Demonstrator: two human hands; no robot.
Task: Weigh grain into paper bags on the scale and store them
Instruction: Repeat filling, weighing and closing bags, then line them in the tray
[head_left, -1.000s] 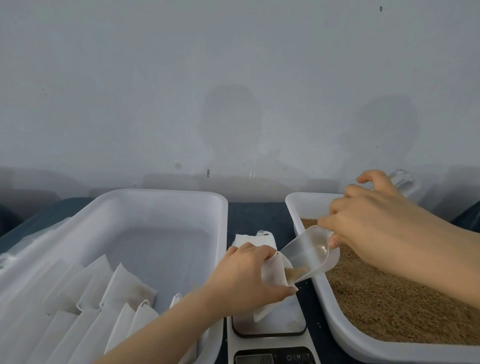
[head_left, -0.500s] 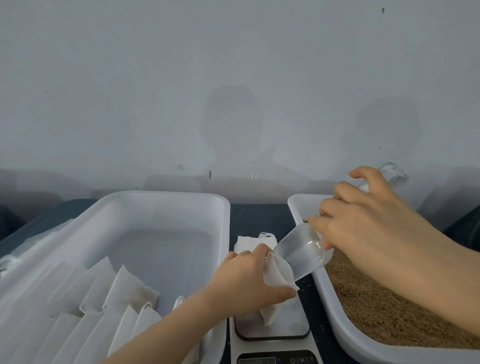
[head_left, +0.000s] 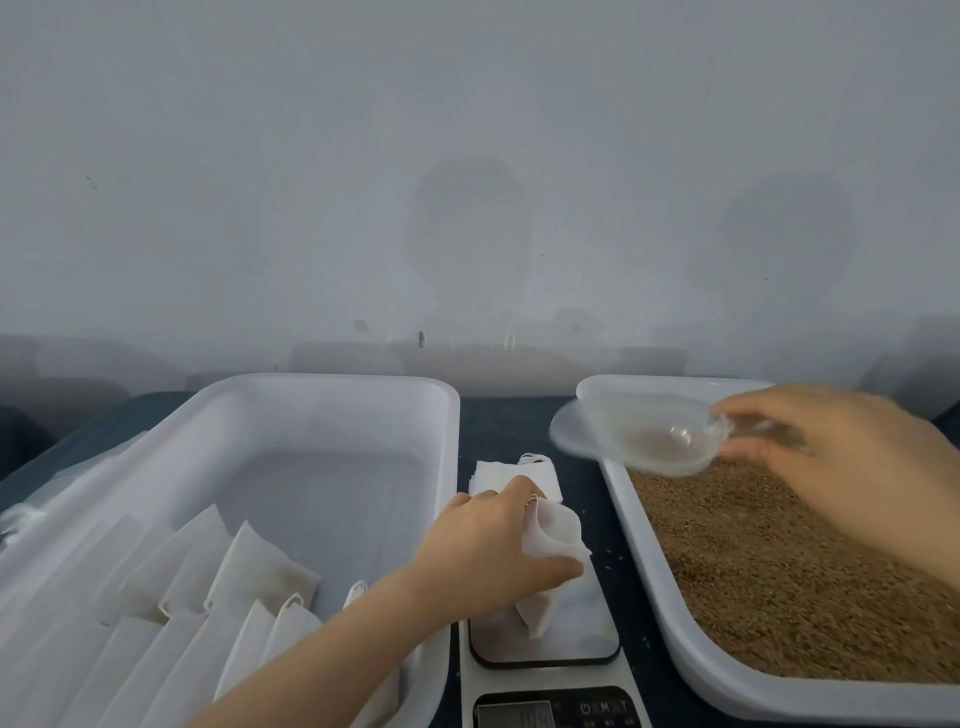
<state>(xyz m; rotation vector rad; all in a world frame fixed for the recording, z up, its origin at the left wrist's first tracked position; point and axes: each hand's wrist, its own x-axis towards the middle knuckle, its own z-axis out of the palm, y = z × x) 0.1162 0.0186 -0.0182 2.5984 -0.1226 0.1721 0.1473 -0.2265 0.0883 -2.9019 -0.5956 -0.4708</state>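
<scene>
My left hand (head_left: 488, 551) grips a small white paper bag (head_left: 553, 535) by its open mouth, holding it upright on the plate of the scale (head_left: 587, 629). My right hand (head_left: 841, 457) holds a clear plastic scoop (head_left: 644, 441) by its handle, lifted over the near-left corner of the white tray (head_left: 727, 691) of brown grain (head_left: 779, 571). The scoop looks nearly empty and is blurred. A stack of flat empty bags (head_left: 493, 475) lies behind the scale.
A large white bin (head_left: 447, 415) at the left holds several filled white bags (head_left: 249, 577) in rows at its near end. A few loose grains (head_left: 615, 558) lie on the dark tabletop (head_left: 519, 421). A grey wall stands close behind.
My right hand has pulled the scoop up and to the right, away from the bag's mouth and back over the grain tray. My left hand still holds the bag on the scale.
</scene>
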